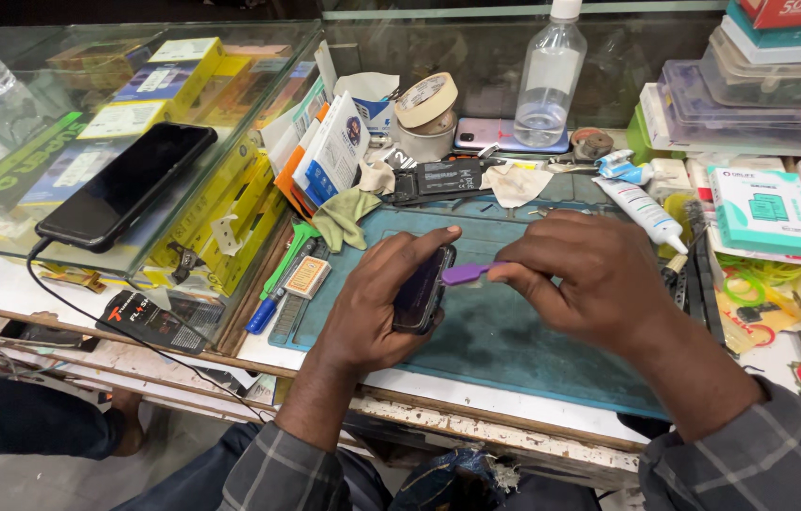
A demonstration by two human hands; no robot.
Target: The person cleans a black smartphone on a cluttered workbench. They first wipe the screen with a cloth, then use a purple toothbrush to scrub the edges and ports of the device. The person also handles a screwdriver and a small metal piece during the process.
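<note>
Worn white workbench (476, 402) w/ teal mat (514, 350) in the middle. Far edge: clear bottle (548, 76), tape rolls (426, 102), black battery (448, 178). Right: white tube (642, 210), teal-white box (765, 210). Left: glass case (3, 161), black phone (126, 185) on top.

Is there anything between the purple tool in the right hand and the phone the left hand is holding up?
Nothing visible: the purple pry tool in the right hand already meets the phone edge, which the left hand holds on edge.

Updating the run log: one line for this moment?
left hand: holds dark phone on edge | right hand: purple pry tool at phone edge | over teal mat
</note>
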